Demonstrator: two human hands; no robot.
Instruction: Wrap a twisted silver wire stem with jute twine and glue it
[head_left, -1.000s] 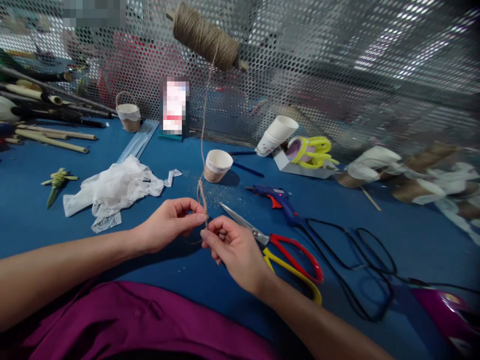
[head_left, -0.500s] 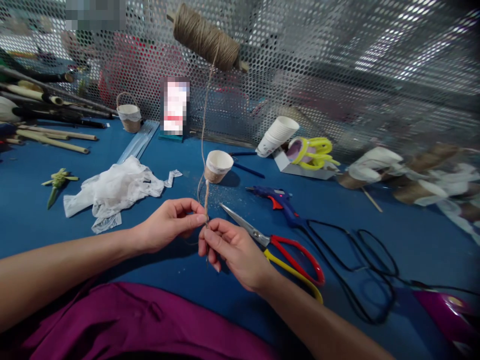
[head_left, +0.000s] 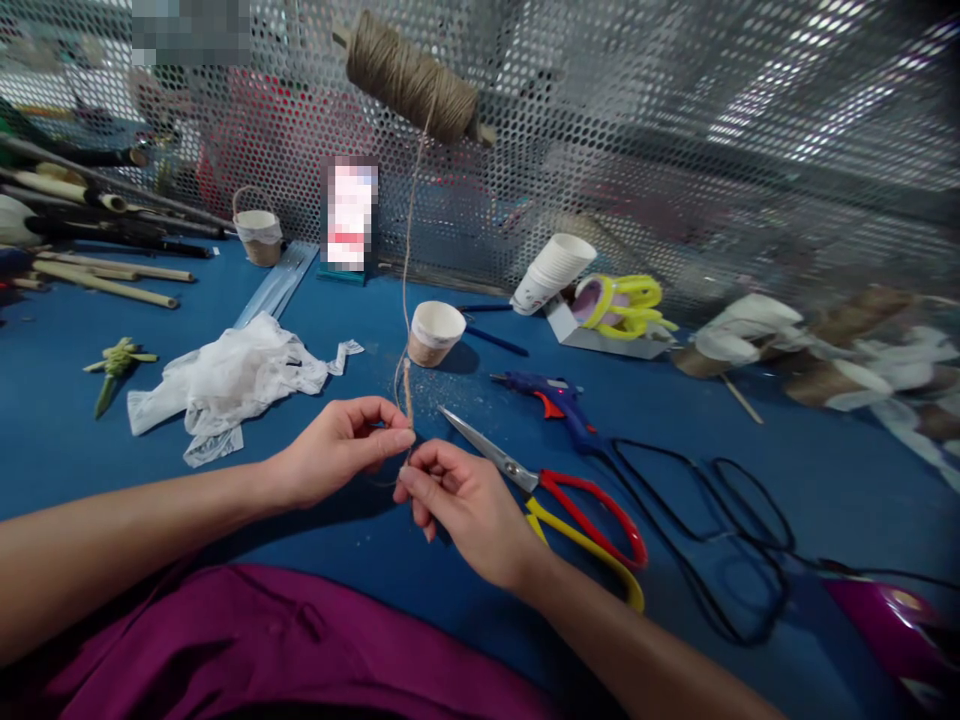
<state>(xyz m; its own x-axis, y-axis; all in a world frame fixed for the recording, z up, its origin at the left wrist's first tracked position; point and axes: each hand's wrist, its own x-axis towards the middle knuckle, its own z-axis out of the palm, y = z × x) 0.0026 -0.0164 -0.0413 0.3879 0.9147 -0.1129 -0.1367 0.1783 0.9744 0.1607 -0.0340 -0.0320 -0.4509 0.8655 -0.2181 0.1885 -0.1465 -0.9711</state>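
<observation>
My left hand (head_left: 352,440) is closed in a pinch on a thin twine-wrapped stem (head_left: 408,395), which stands up from the fingertips. Just below, my right hand (head_left: 465,510) pinches the lower end of the same piece; its fingertips partly hide what they grip. A loose strand of jute twine (head_left: 406,250) runs down from the spool (head_left: 411,80) to the stem. Beyond my hands stands a small cup (head_left: 436,330) with twine around its base and a white band above. Scissors (head_left: 517,470) with red and yellow handles lie beside my right hand.
A blue glue gun (head_left: 555,395) with a black cord lies to the right. White lace (head_left: 232,375) is heaped at left, near a twine-covered basket (head_left: 260,240). Stacked paper cups (head_left: 551,275) lean on a white box. A perforated metal screen (head_left: 637,150) rises behind.
My right hand has shifted slightly down and left, opening a small gap below my left fingertips. The stem's top has tilted a little left. Both hands still pinch.
</observation>
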